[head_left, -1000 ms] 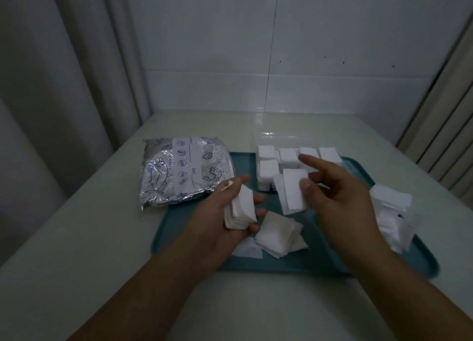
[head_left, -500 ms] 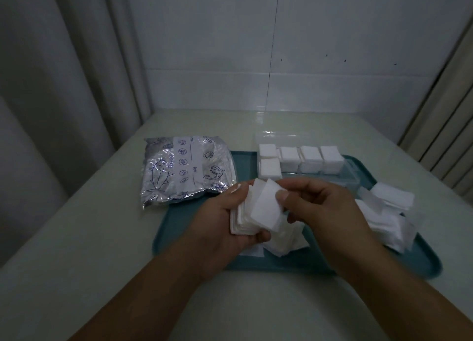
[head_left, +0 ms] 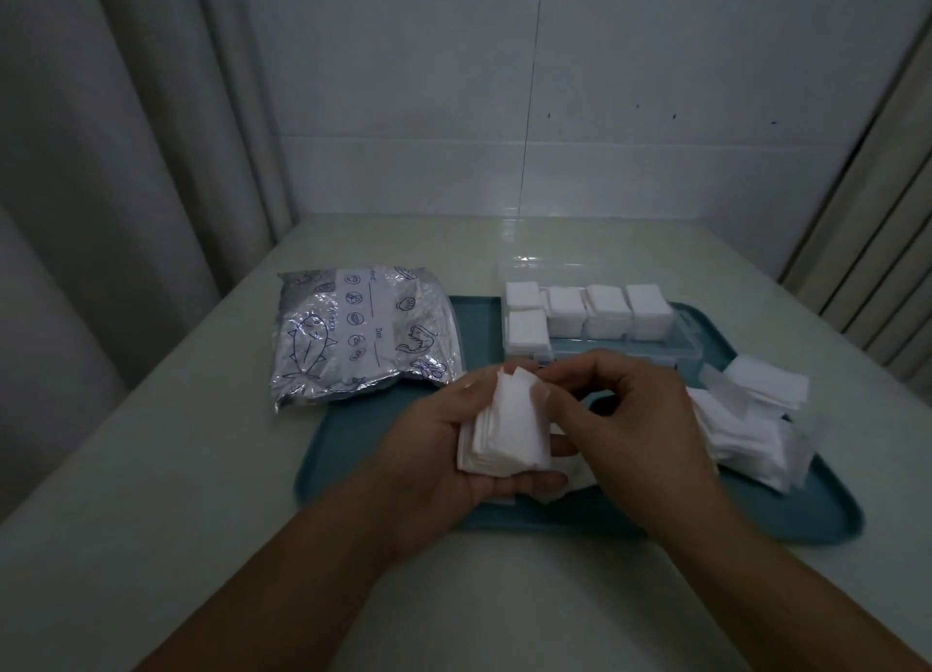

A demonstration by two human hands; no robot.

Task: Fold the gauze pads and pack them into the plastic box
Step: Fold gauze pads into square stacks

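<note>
Both forearms come in from 6 o'clock and meet over the near edge of the tray [head_left: 353, 449]. The left hand [head_left: 439, 449] is palm up, cupping a stack [head_left: 504, 432] of folded gauze pads: thumb up along the stack's 11 o'clock corner, fingers curled under it, so it's properly grasping the pile. The stack sits on the fingers rather than deep in the palm and tilts a bit toward 1 o'clock. The right hand [head_left: 630, 419] is right beside it at 3 o'clock, fingers curled, with the thumb tip pressing on the top pad near its 2 o'clock edge. Looks like a pinch on that top pad, though I can't see the fingers behind it.

Just under the hands a few loose pads [head_left: 570, 485] peek out on the tray. At 3 o'clock from the hands there's a messy heap [head_left: 746, 419] of unfolded gauze, also on the tray.

Further back at 12 to 1 o'clock sits the clear box [head_left: 681, 356], with a row of four pad stacks plus one more at its left end. At 10 o'clock a foil bag [head_left: 363, 333] overlaps the tray's left corner. All of it sits on a pale table [head_left: 151, 469].
</note>
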